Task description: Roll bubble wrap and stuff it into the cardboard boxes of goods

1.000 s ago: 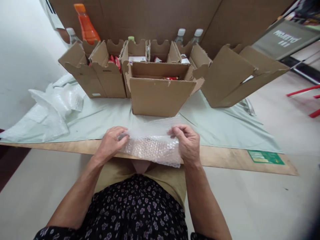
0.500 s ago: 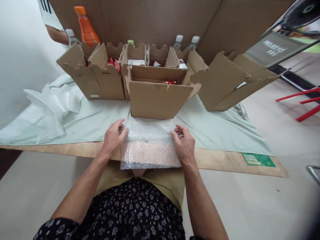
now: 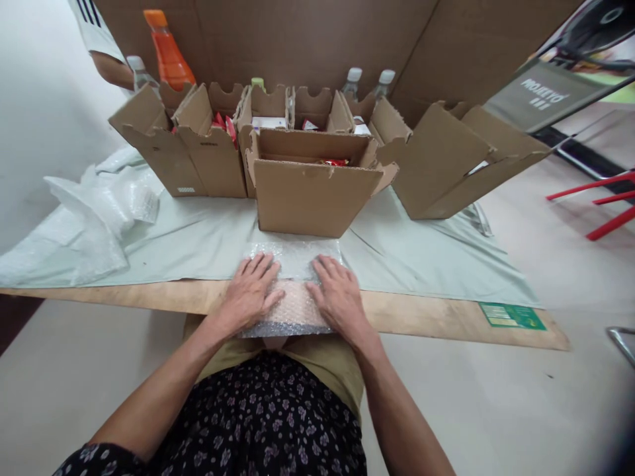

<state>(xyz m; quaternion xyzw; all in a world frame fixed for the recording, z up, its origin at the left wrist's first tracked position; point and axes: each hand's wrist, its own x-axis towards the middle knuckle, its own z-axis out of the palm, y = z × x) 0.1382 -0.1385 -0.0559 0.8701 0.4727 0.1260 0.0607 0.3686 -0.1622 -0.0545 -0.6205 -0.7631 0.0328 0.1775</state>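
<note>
A sheet of clear bubble wrap (image 3: pixel 296 301) lies flat across the table's front edge, with its near edge hanging slightly past the wood. My left hand (image 3: pixel 251 291) rests palm down on its left part, fingers stretched forward. On the right part, my right hand (image 3: pixel 337 291) lies flat in the same way, fingers extended. Between the two hands the middle of the wrap shows; its sides are partly covered by them. Just beyond the wrap stands an open cardboard box (image 3: pixel 302 201) with a red packet inside.
Behind stand several open cardboard boxes (image 3: pixel 213 165) holding packets. Crumpled bubble wrap (image 3: pixel 99 218) lies at left, and another cardboard box (image 3: pixel 431 172) at right. Bottles, one an orange bottle (image 3: pixel 170 56), stand behind. A person's arm (image 3: pixel 112 68) shows at upper left.
Both hands have moved inward from the side edges of the bubble wrap. They have let go of the edges and now lie flat on top of it.
</note>
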